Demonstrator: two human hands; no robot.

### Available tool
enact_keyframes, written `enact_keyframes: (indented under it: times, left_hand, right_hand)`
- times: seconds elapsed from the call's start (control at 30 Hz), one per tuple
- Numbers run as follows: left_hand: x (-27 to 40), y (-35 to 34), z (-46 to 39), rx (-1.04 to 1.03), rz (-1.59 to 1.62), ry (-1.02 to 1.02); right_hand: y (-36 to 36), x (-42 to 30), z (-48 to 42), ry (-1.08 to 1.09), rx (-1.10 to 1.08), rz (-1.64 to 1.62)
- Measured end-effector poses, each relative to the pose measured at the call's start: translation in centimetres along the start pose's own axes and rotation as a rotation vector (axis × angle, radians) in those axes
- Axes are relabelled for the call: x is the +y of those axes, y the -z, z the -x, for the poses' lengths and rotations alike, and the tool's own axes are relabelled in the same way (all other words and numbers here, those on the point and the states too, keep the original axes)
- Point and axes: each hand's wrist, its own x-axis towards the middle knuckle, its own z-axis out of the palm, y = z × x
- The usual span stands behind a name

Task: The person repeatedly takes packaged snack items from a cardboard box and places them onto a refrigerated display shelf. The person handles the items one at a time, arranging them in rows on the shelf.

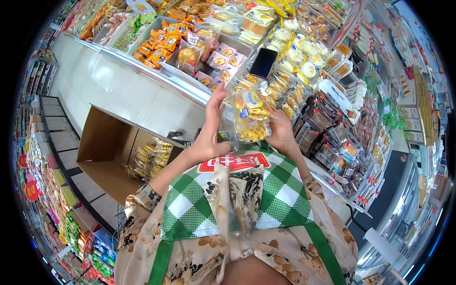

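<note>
My right hand [282,132] holds clear plastic packs of yellow waffles [252,115] by their right side, in front of my chest. To the left of the packs, my left hand [213,130] is raised with its fingers apart and holds nothing. Just beyond the packs lie similar wrapped waffles [293,97] in a display bin. A dark smartphone [263,63] rests on the goods at that bin's far side. At my left, an open cardboard box [103,156] contains more wrapped waffles [151,158].
The display counter's edge [153,73] curves ahead of me. Its bins hold orange packets [160,44], pink packs [226,60], cream-coloured buns [297,53] and dark wrapped cakes [320,123]. A low shelf unit [67,142] stands at far left, beyond the box.
</note>
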Motion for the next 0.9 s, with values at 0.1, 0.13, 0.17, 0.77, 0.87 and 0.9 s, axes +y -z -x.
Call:
enact_keyframes:
  times: [0.1,0.13,0.17,0.77,0.87,0.9]
  left_hand:
    - [-0.5,-1.2,-0.2,0.008,0.513,0.223]
    - [-0.7,-1.4,-0.1,-0.039,0.66,0.296]
    - [-0.9,-1.6,0.1,-0.085,0.806,0.369]
    - [-1.3,-3.4,-0.7,-0.262,-0.653,0.315]
    - [-1.7,-3.5,-0.7,-0.246,-0.637,0.32]
    - [-1.9,-3.2,-0.5,-0.217,-0.573,0.326]
  right_hand:
    - [-0.3,-0.3,0.5,0.164,-0.103,0.093]
    - [-1.8,-0.4,0.9,0.243,-0.153,0.178]
    - [-3.3,-0.5,1.4,0.321,-0.203,0.263]
    - [-5.5,-6.2,5.6,0.294,-0.299,1.657]
    - [-2.8,-6.8,6.0,0.431,-0.084,1.675]
    - [-1.8,-7.1,6.2,0.46,0.001,1.671]
